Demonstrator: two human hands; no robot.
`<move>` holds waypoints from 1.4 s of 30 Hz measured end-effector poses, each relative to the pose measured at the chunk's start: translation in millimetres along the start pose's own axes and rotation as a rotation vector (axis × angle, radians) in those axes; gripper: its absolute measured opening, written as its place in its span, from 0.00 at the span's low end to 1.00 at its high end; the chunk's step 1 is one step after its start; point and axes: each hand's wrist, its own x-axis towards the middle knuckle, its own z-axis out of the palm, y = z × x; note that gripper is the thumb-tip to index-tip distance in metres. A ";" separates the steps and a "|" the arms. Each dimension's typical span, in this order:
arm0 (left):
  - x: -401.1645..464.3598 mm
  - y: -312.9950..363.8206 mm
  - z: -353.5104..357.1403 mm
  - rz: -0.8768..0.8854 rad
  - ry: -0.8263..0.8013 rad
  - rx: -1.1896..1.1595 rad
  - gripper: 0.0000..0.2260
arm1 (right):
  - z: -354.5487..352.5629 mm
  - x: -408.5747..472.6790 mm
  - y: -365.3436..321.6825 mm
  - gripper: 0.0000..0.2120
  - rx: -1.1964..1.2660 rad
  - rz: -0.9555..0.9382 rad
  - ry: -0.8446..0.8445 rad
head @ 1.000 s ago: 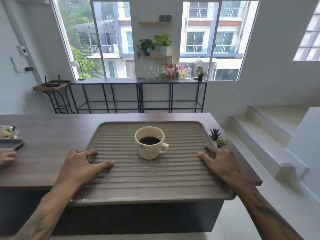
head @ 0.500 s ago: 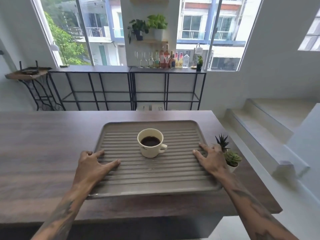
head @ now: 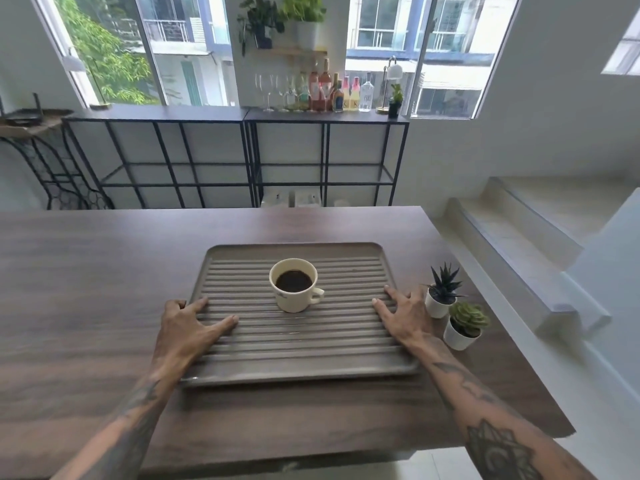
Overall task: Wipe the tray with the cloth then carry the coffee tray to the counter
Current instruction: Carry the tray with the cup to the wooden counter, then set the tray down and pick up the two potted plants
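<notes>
Where we stand, a dark wood-grain desk [head: 86, 289] fills the near view, its right end stopping short of pale steps [head: 519, 237] that climb to the right. On its right half lies the tray [head: 294, 370], grey and ribbed, flat on the wood with its long side toward us. A cream cup [head: 294, 299] of black coffee stands upright near the tray's middle, handle pointing right.

Our left hand [head: 187, 327] lies on the tray's left edge, fingers [head: 221, 323] spread, thumb on the ribs and the others curled over the rim. Our right hand [head: 405, 317] mirrors it at the right edge, fingers [head: 381, 310] splayed flat across the ribs. Both hands are open and pressed on the tray; whether any fingers hook under the rim we cannot tell. Tattooed forearms run back toward us on each side.

Just beside the right hand, two small plants [head: 453, 306] in white pots stand on the desk, one spiky and dark, one a green rosette nearer us.

Beyond the desk, black metal frame shelves [head: 242, 161] run along the far wall under tall windows [head: 156, 46]. Their top carries wine glasses and a row of bottles [head: 332, 88], a small lamp and a potted plant. Higher up, leafy plants sit on a wall shelf [head: 287, 50] between the windows. Trees and neighbouring buildings show through the glass. Walls and floor are white.
</notes>
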 end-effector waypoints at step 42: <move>6.4 -23.4 22.2 0.057 -0.008 0.236 0.43 | 27.2 -9.6 4.5 0.27 -0.244 -0.051 0.066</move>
